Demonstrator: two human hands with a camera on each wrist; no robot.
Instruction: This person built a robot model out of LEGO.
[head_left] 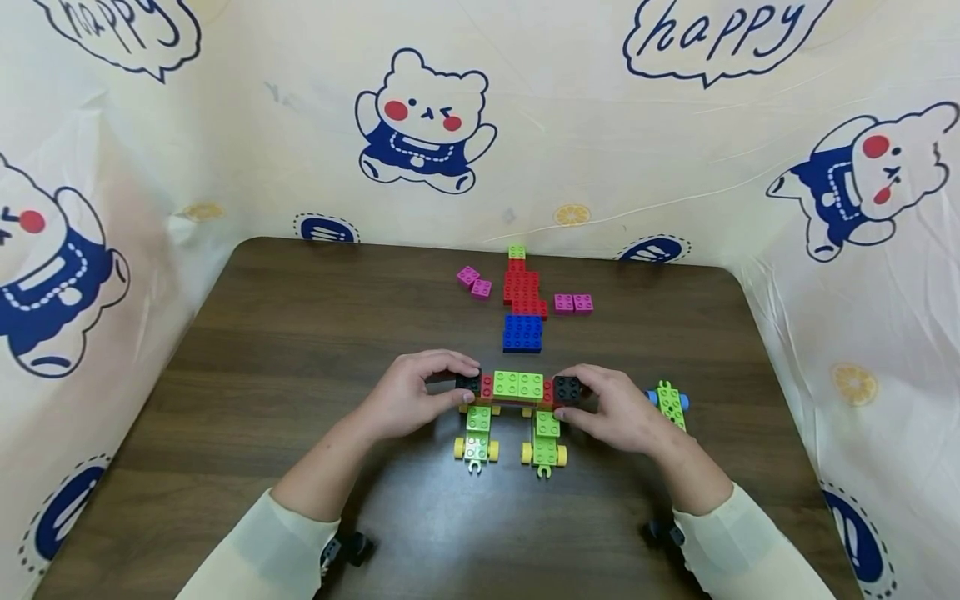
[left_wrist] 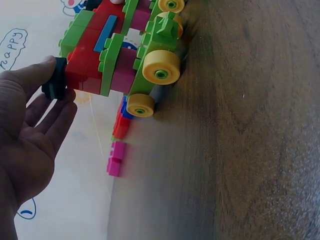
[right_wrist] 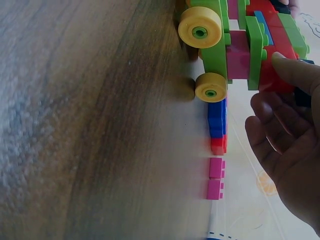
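Note:
A toy vehicle of building bricks stands on two green wheeled bases [head_left: 478, 423] with yellow wheels [left_wrist: 161, 67]. Across its top run light green bricks [head_left: 517, 385] and red bricks [left_wrist: 86, 69], with a black brick [head_left: 567, 389] at the right end and another at the left. My left hand [head_left: 408, 396] pinches the left black brick [left_wrist: 56, 80] between thumb and fingers. At the other end, my right hand [head_left: 618, 408] grips the right black brick, its thumb reaching onto the red brick [right_wrist: 268, 75]. In the right wrist view, the fingers partly cover that black brick.
Beyond the vehicle lie a blue brick [head_left: 522, 333], joined red bricks [head_left: 523, 287] and a small green brick [head_left: 517, 251]. Pink bricks [head_left: 573, 304] flank them on both sides. A green wheeled base [head_left: 670, 403] with blue wheels stands beside my right forearm.

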